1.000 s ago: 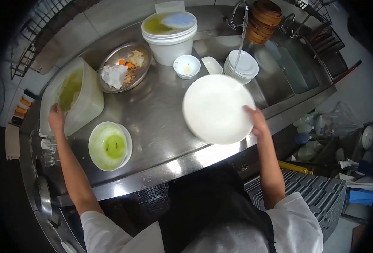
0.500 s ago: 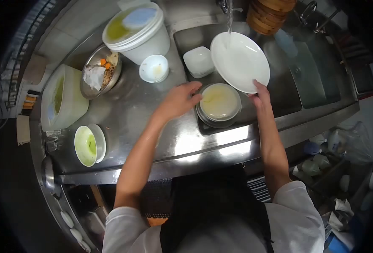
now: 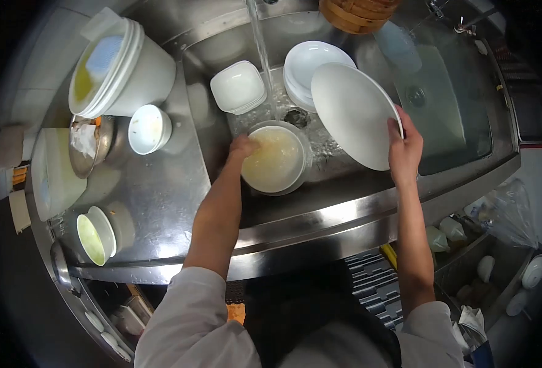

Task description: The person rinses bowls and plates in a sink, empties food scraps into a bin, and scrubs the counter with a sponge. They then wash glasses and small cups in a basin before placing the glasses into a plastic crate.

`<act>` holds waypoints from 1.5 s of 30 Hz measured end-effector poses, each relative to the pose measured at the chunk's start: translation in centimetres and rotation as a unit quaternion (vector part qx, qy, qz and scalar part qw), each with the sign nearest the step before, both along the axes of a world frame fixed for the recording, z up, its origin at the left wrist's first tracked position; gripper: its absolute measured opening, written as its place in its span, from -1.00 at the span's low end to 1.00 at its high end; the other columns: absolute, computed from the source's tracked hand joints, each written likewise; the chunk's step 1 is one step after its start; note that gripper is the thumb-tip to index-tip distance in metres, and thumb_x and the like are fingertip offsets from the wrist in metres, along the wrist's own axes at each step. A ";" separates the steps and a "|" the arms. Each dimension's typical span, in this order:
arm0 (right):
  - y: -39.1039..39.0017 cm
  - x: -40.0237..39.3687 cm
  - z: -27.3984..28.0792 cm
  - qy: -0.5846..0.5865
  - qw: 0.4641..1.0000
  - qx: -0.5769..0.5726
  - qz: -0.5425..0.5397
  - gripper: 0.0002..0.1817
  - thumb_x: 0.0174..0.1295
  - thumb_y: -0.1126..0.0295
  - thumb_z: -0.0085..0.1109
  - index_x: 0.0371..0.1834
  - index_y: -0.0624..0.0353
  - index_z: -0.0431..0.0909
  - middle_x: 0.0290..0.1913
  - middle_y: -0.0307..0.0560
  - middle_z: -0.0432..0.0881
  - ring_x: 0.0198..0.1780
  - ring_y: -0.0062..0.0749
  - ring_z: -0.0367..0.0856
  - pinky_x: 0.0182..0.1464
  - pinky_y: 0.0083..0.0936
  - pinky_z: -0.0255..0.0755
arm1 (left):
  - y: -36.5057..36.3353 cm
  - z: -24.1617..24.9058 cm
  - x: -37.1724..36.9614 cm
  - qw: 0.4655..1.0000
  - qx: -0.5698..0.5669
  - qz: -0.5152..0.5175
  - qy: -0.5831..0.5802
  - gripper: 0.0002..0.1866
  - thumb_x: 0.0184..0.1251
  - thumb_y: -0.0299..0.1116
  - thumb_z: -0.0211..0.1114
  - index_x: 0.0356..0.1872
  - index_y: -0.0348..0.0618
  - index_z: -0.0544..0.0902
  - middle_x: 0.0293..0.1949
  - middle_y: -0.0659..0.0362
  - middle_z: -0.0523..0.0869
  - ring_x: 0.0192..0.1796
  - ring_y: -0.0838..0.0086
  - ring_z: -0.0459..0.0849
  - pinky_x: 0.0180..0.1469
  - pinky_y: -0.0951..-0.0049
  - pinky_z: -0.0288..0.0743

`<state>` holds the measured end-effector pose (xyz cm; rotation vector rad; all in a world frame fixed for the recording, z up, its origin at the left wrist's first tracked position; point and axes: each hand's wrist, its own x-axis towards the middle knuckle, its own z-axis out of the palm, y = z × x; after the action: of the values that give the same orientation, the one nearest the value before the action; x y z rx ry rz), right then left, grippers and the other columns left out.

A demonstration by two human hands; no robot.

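In the sink, my left hand (image 3: 244, 147) grips the left rim of a bowl of cloudy yellowish liquid (image 3: 274, 158), fingertips at or in the liquid. This bowl sits on other stacked dishes. My right hand (image 3: 406, 146) holds a large white oval plate (image 3: 354, 116) by its right edge, tilted, thumb on its face. Behind that plate is a stack of round white plates (image 3: 315, 58). Square white bowls (image 3: 237, 86) are stacked at the sink's left. A stream of water (image 3: 260, 49) falls between the stacks, near the drain (image 3: 296, 116).
On the left counter (image 3: 160, 202) are a white bucket (image 3: 139, 73), a small white bowl (image 3: 150, 130), a metal bowl of scraps (image 3: 82, 144), a pale tub (image 3: 59, 172) and green-tinted bowls (image 3: 96, 236). Bamboo steamers (image 3: 357, 12) stand behind the sink; a second, water-filled basin (image 3: 433, 104) is right.
My left hand has moved onto the liquid-filled bowl's rim. My right hand has lifted and tilted the oval plate away from the water, uncovering the round plates. The view has shifted.
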<state>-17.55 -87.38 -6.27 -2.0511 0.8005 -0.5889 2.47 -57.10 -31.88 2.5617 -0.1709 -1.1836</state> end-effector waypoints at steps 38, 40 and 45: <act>2.6 13.6 -19.4 0.189 0.914 -0.025 0.357 -0.66 0.17 0.49 0.08 0.05 0.17 0.55 -0.14 0.26 0.64 -0.04 0.20 0.57 0.08 -0.03 0.41 | -1.8 2.8 0.7 0.952 -0.256 -0.017 0.170 -0.28 -0.27 -0.68 0.22 0.14 -0.08 0.57 -0.10 0.20 0.69 -0.04 0.43 0.59 0.07 0.44 0.46; 2.1 14.8 -21.5 0.186 0.908 -0.020 0.374 -0.66 0.18 0.45 0.11 0.04 0.22 0.56 -0.12 0.26 0.63 -0.02 0.20 0.56 0.11 -0.03 0.39 | -2.5 4.8 0.8 0.957 -0.250 -0.043 0.142 -0.30 -0.25 -0.66 0.22 0.14 -0.09 0.57 -0.10 0.17 0.70 -0.04 0.43 0.60 0.06 0.44 0.46; 2.1 15.2 -26.1 0.221 0.896 -0.018 0.384 -0.59 0.16 0.34 0.12 0.06 0.29 0.55 -0.06 0.31 0.61 0.02 0.20 0.56 0.15 -0.06 0.37 | -5.2 5.5 2.5 0.944 -0.184 -0.238 0.134 -0.35 -0.19 -0.56 0.22 0.13 -0.05 0.60 -0.07 0.07 0.71 0.01 0.28 0.64 0.08 0.34 0.51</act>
<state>-2.38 -85.25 -32.37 -2.3371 0.1529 0.3197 4.97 -62.34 -26.33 2.0638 -0.8973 -1.4824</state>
